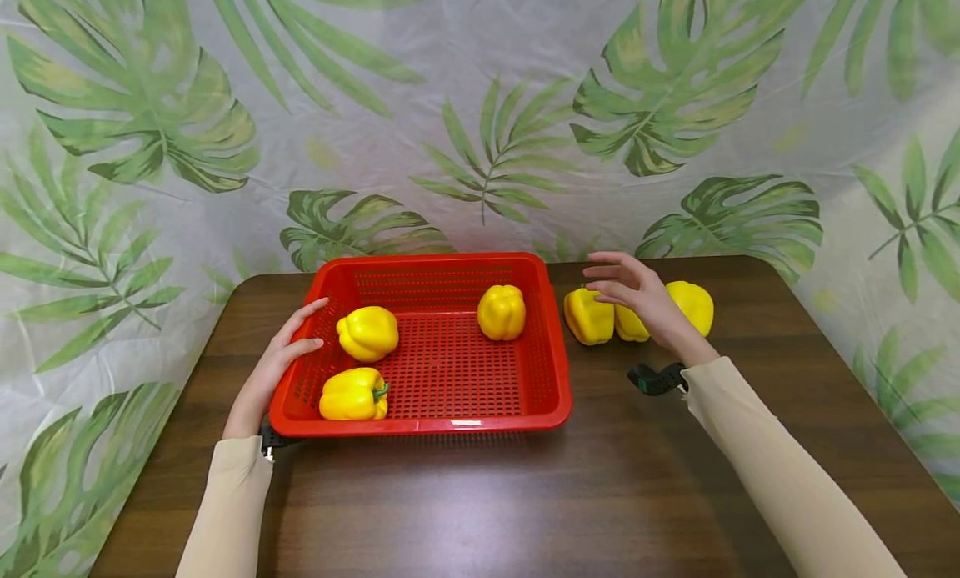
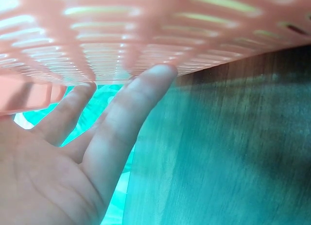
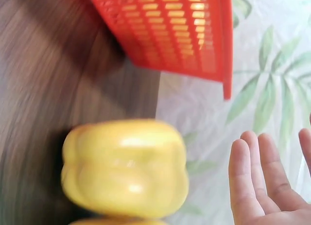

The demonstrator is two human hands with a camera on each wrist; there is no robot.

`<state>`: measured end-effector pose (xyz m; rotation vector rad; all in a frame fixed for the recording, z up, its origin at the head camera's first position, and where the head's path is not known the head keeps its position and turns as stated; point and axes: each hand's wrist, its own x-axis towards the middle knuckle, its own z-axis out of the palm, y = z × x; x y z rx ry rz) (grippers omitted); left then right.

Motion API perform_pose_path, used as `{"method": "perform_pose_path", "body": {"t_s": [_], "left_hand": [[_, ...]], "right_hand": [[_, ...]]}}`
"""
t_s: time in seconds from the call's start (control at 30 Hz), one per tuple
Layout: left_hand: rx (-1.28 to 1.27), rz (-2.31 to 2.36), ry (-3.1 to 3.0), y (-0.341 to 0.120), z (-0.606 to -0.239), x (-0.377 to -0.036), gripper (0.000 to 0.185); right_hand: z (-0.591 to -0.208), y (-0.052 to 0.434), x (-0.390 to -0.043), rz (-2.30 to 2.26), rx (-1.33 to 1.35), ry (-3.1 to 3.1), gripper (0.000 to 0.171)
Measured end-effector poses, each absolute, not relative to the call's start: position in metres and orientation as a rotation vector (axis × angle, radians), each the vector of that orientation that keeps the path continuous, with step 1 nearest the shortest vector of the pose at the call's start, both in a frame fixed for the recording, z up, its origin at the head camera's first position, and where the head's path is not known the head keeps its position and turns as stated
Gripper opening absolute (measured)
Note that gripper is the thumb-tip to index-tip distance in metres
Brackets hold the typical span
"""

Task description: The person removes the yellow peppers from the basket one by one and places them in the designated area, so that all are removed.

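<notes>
A red plastic basket (image 1: 431, 428) with slotted walls holds three yellow bell peppers: one at the left (image 1: 367, 334), one with a green stem at the front left (image 1: 352, 394), one at the right (image 1: 502, 313). My left hand (image 1: 281, 353) holds the basket's left rim, thumb and a finger over it; the left wrist view shows other fingers (image 2: 131, 118) against the outer wall. Over yellow bell peppers on the table my right hand (image 1: 637, 299) hovers, fingers extended and holding nothing. The nearest bell pepper (image 3: 126, 166) lies apart from its fingers in the right wrist view.
The brown wooden table (image 1: 465, 503) bears the basket and, to its right, a row of three bell peppers, the middle one (image 1: 632, 325) partly hidden by my hand and the last (image 1: 692, 307) behind my wrist. A leaf-patterned cloth (image 1: 487, 44) hangs behind the table.
</notes>
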<state>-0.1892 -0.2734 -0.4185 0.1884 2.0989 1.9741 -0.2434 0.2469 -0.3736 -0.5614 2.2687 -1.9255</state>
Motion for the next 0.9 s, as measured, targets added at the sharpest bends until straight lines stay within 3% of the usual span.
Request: {"method": "perform_pose_path", "body": {"t_s": [0.9], "left_hand": [[0.166,1.946,2.128,-0.272,-0.415,-0.187,0.056]], "right_hand": [[-0.348,0.145,-0.251,-1.813,-0.743,2.053,0.041]]}}
